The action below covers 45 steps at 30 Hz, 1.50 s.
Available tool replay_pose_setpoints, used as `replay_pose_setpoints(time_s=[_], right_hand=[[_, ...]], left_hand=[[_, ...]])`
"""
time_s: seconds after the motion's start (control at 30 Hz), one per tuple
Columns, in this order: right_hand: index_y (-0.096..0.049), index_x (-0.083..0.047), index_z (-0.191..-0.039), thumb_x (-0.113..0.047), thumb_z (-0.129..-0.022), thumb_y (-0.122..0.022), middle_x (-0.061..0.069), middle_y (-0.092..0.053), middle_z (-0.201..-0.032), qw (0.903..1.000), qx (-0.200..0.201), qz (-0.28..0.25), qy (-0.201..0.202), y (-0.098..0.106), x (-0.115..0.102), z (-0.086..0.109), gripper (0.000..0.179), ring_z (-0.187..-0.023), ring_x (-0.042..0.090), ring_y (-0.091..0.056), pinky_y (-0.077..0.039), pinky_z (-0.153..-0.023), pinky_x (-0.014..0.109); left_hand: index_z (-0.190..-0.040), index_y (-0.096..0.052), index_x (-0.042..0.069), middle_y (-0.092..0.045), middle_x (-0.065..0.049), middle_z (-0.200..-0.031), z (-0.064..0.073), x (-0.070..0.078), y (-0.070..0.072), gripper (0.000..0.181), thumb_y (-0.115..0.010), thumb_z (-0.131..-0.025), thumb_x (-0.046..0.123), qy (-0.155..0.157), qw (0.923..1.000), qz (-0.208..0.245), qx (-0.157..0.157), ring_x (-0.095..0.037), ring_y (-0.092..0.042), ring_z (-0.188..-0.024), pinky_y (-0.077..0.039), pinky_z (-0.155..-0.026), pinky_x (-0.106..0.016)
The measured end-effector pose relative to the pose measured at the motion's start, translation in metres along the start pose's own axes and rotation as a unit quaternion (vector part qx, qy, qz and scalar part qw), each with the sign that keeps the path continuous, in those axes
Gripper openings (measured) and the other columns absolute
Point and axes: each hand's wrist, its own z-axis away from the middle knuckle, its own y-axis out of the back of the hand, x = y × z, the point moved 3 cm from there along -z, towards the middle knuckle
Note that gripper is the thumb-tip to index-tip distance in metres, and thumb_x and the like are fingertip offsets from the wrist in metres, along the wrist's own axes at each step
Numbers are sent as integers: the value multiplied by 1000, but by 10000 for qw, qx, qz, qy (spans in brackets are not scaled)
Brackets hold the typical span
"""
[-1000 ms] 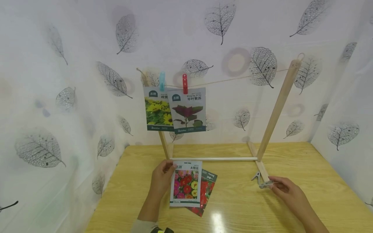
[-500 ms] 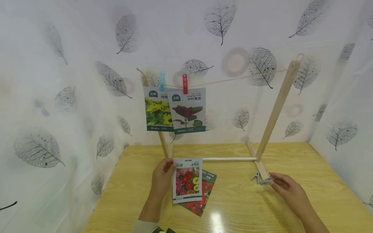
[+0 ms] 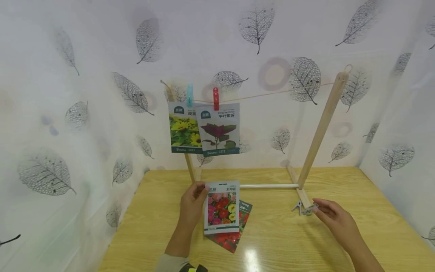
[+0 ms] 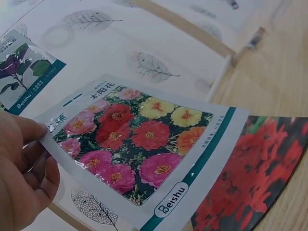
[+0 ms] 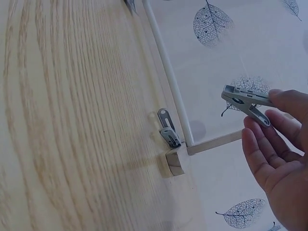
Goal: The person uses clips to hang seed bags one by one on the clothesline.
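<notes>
My left hand point(image 3: 191, 204) pinches the upper left corner of a seed packet point(image 3: 222, 209) printed with pink, red and yellow flowers, held above the table. Beneath it, partly covered, a red-flowered seed packet point(image 3: 227, 241) lies on the tabletop. In the right wrist view, my right hand point(image 5: 284, 149) holds a grey clothespin point(image 5: 246, 98) by its handles between thumb and fingers. A second grey clothespin point(image 5: 167, 127) rests on the table beside the rack's right foot. Two more packets hang from the string: a yellow-flowered packet point(image 3: 183, 130) and a purple-leaved packet point(image 3: 219, 132) overlapping it.
A blue clothespin point(image 3: 189, 95) and a red clothespin point(image 3: 215, 98) grip the hanging packets on the string point(image 3: 272, 92). The string spans two wooden posts, the right post point(image 3: 323, 130) leaning outward. A white rod point(image 3: 268, 186) joins their bases on the wooden table point(image 3: 272, 234).
My left hand has lifted the flower packet slightly up and to the right, off more of the red-flowered one. The right hand, with its clothespin, has shifted only slightly.
</notes>
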Motion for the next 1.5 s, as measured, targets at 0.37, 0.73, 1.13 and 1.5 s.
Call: replay_pose_setpoints(time_s=[0.37,0.73,1.13,1.5], right_hand=[[-56,-12,-140,-36,-103,-58,-34,-58,-117,9994,142,317,-37,5,-6,-4,44,-102,-15,-57,-47,-80,5],[-50,-2,-142,-24,-105,-55,-32,-57,-119,9990,338,-233,166,6,-13,-4,43,-100,-14,-59,-50,-82,6],[-52,-2,-141,-26,-105,-55,-35,-55,-121,9981,476,-184,353,10,-22,-8,43,-100,-14,-60,-50,-83,6],[-55,-3,-137,-18,-104,-57,-32,-58,-119,9952,585,-121,774,12,-35,-15,36,-100,-11,-61,-48,-84,4]], left_hand=[[-111,-68,11,-70,-6,-106,-3,8,-3,21,-66,-99,29,-196,9997,130,91,-16,-62,-93,-53,-83,-23],[-111,-69,12,-71,-6,-105,-4,16,-8,23,-67,-98,31,-360,9991,159,164,-14,-62,-92,-53,-82,-22],[-109,-68,13,-71,-5,-103,-7,26,-11,21,-66,-98,31,-566,9981,136,199,-14,-62,-91,-53,-81,-22],[-108,-68,14,-72,-5,-102,-9,35,-15,22,-66,-98,33,-897,9959,106,109,-14,-63,-91,-53,-83,-23]])
